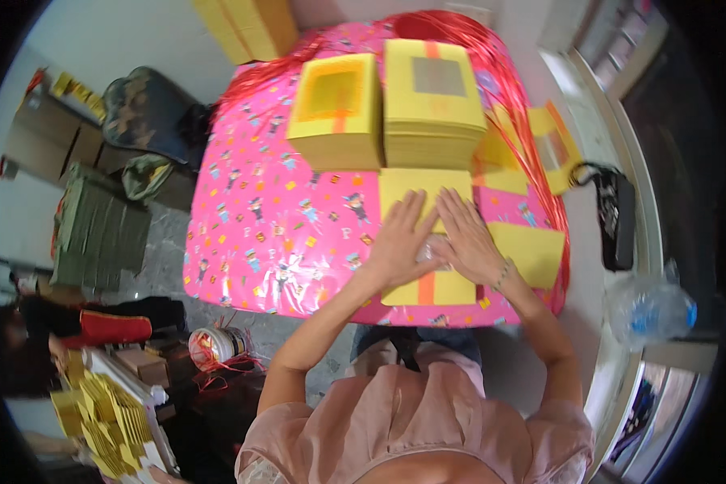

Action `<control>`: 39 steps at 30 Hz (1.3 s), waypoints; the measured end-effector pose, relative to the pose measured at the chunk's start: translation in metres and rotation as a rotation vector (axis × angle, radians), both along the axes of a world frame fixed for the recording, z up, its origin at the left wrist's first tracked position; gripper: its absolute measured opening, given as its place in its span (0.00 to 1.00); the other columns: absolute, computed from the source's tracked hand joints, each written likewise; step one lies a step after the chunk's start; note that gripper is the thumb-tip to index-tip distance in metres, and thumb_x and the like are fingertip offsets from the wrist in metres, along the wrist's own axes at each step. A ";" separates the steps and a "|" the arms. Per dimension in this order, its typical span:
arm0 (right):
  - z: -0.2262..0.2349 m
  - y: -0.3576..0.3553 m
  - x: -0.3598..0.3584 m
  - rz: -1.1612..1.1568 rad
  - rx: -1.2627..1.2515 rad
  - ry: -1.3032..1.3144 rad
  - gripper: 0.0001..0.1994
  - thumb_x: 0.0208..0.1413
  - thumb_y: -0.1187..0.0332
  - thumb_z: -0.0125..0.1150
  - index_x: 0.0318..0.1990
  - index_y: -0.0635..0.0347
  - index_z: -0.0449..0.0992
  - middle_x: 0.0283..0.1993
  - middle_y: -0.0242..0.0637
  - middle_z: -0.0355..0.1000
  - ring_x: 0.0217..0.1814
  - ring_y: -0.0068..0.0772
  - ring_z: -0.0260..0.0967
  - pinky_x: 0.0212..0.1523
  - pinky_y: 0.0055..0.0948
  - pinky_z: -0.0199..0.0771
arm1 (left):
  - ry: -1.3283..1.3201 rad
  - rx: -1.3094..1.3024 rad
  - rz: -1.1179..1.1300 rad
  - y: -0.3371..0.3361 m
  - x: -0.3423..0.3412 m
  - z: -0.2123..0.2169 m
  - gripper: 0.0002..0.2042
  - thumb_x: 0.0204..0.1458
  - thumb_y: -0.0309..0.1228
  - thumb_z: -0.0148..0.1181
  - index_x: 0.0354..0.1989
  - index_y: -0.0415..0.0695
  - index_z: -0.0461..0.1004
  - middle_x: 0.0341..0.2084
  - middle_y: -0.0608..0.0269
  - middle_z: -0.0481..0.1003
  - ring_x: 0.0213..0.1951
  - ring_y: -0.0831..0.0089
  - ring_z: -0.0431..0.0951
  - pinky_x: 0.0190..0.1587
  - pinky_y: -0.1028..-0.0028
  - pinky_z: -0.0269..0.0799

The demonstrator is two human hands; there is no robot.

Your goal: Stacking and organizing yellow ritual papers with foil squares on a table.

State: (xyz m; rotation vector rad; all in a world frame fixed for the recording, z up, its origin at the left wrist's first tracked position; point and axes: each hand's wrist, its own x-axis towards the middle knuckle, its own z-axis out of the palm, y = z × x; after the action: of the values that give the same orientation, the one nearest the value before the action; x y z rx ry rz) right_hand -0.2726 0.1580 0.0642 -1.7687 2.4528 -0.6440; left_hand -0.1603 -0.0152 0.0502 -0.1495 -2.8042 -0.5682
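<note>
A yellow paper sheet (pixel 456 292) with a red stripe and a shiny patch lies at the near edge of the table, in front of two stacks. My left hand (pixel 399 242) rests flat on it, fingers stretched out. Beside it my right hand (pixel 468 242) also lies flat, fingers extended, the two hands nearly meeting at the fingertips and thumbs. Both hide much of the sheet's middle. Behind them stand a tall yellow paper stack (pixel 436 143) with a grey square on top and another yellow stack (pixel 335 149) with an orange-edged gold square.
A pink patterned tablecloth (pixel 258 234) covers the table. Another yellow sheet (pixel 532 254) lies at my right. Red plastic strands (pixel 532 145) run along the right edge. A black pouch (pixel 615 218) and a clear plastic bag (pixel 653 310) lie on the sill. A white bucket (pixel 218 345) stands lower left.
</note>
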 end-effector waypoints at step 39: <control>-0.004 -0.003 -0.011 -0.034 -0.051 0.201 0.24 0.62 0.58 0.58 0.65 0.53 0.68 0.68 0.50 0.63 0.70 0.52 0.59 0.67 0.46 0.63 | 0.219 0.655 0.175 -0.039 0.008 0.000 0.31 0.54 0.44 0.65 0.65 0.43 0.66 0.58 0.43 0.69 0.59 0.56 0.70 0.59 0.60 0.66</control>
State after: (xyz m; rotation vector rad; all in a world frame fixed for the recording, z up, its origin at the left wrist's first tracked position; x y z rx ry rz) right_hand -0.2837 0.1554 0.0607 -1.9012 2.6227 -0.5610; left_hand -0.1518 -0.0544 0.0501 0.1561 -2.2553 -1.2893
